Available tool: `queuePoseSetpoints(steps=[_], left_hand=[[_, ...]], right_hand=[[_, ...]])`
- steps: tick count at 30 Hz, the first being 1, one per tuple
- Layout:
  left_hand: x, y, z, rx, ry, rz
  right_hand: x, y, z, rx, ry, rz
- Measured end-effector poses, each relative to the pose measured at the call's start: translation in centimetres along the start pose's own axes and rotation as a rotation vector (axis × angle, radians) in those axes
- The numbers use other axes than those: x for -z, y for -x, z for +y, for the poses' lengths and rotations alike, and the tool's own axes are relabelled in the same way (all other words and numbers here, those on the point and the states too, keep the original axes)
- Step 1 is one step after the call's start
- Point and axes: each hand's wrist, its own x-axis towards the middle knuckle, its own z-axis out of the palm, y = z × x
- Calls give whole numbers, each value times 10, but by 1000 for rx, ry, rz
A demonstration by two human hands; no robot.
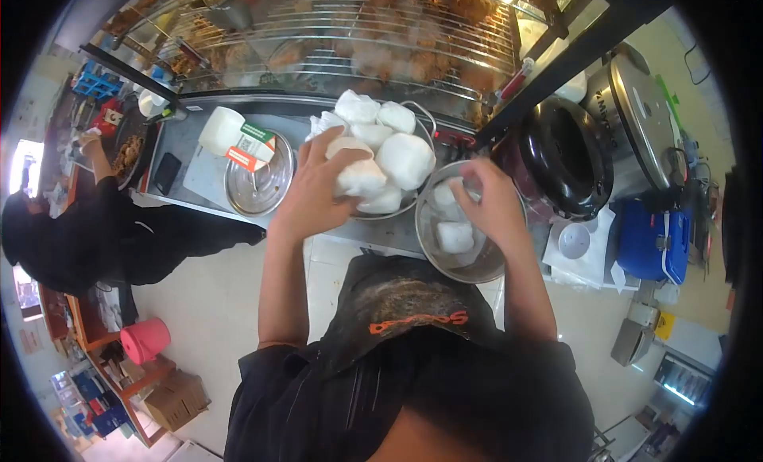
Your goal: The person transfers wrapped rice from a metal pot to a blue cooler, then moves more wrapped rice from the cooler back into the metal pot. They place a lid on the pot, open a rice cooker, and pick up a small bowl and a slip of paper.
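My left hand (314,188) is closed around a white wrapped bundle (362,177) at the near left of a heaped pile. The other white bundles (407,160) rise above the rim of a round metal container with a wire handle (427,112). My right hand (494,203) hangs over a metal bowl (425,247), thumb and fingers curved and apart. Its fingertips are right by a white packet (447,195) in the bowl. Nearer to me in the same bowl lies another white packet (455,238).
Behind the pile stands a glass-fronted case with wire racks (373,44) of browned food. Left are a metal dish (254,188), paper boxes (253,146) and a phone (167,173). Right stand a dark round cooker (564,156) and a blue box (653,239). A person in black (103,231) works at left.
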Motion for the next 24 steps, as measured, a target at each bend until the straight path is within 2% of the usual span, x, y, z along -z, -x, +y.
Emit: queuePoseSetpoints(steps=[2,4,7,8,10,13,14,16,18,19,21,24], left_hand=[[6,-1,-16,-86,100,-175],[9,1,-26,-148,135,-297],[6,7,-9,-56,46,-176],[4,9,-9,-86,45,-103],[-10,14,-17,-148,42,46],[-32,19,-32,-166,380,245],[-36,20,-37,-153,320,268],[-37,20,-31,-117,203,317],[-35,21,-11,-51,-5,254],[-36,22,-3,-16,-107,217],[-38,26,-1,-62,-52,203],[-23,24,-2,-67,108,146]], right_hand=[[0,31,32,-123,89,-399],[-21,59,57,-47,114,-481],[-73,87,88,0,160,-533],[-83,89,92,6,176,-541],[-69,72,73,-44,110,-612],[-53,62,67,-74,16,-691],[-48,60,69,-70,-10,-714],[-30,54,73,-60,-38,-612],[-10,42,63,-87,-60,-477],[8,30,42,-149,-108,-426],[42,-2,-15,-272,-207,-312],[47,-40,-54,73,-159,-22]])
